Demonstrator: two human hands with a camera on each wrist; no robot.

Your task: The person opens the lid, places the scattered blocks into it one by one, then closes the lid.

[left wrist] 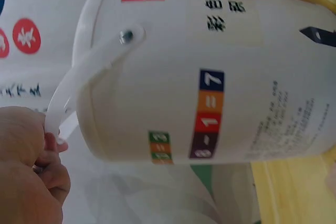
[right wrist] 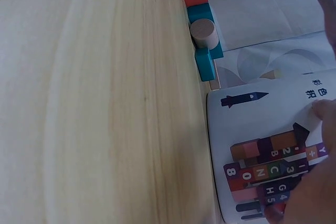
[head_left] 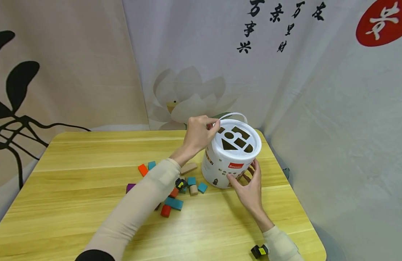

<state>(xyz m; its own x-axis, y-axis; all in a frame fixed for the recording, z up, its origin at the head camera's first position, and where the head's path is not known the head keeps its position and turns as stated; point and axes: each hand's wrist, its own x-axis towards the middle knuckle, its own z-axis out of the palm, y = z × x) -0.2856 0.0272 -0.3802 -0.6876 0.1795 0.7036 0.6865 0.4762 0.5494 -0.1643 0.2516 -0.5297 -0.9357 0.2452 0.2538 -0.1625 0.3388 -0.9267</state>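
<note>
A white toy-block bucket (head_left: 220, 168) stands on the table's right half, its lid (head_left: 225, 154) pierced with shaped holes. My left hand (head_left: 199, 134) is at the lid's left edge. In the left wrist view, its curled fingers pinch the white carrying handle (left wrist: 65, 90). Low on the bucket's right front, my right hand (head_left: 251, 190) grips the side, thumb on the printed front and fingers round the right side. The right wrist view shows that thumb (right wrist: 325, 108) on the bucket's printed wall (right wrist: 283, 114).
Left of the bucket lie loose blocks: a wooden cylinder (head_left: 193, 190), a blue bar (head_left: 174, 203), a red block (head_left: 166, 211), an orange one (head_left: 143, 170) and several others, partly behind my left sleeve (head_left: 135, 206). A printed cloth (head_left: 194, 54) hangs behind the wooden table (head_left: 90, 156).
</note>
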